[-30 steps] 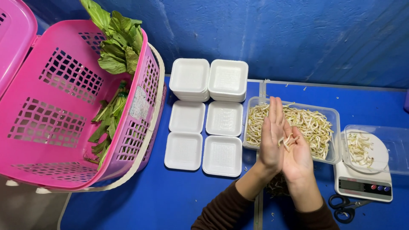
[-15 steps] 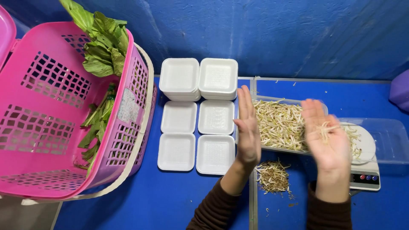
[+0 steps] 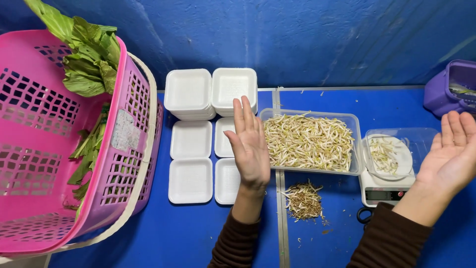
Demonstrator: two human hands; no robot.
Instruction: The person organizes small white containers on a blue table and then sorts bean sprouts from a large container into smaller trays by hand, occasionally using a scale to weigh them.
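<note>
Your left hand [image 3: 250, 146] is open and flat with nothing in its grip, over the white foam trays [image 3: 191, 161] on the blue bench [image 3: 148, 238], and the clear tub of bean sprouts [image 3: 308, 141] is just beside it on its right. Your right hand [image 3: 453, 151] is open and empty too, palm up, with the small scale [image 3: 386, 188] and its dish of sprouts [image 3: 386, 155] just to its left. The small heap of sprout trimmings [image 3: 303, 199] lies between your two wrists, and the pink basket [image 3: 54, 149] of green leaves [image 3: 84, 59] stands well apart, left of the left grip.

Both forearms, in dark ribbed sleeves, rise from the lower edge. The left hand [image 3: 250, 146] is held flat and empty, fingers together. The right hand [image 3: 453, 154] is spread well apart from it, palm up, empty.
</note>
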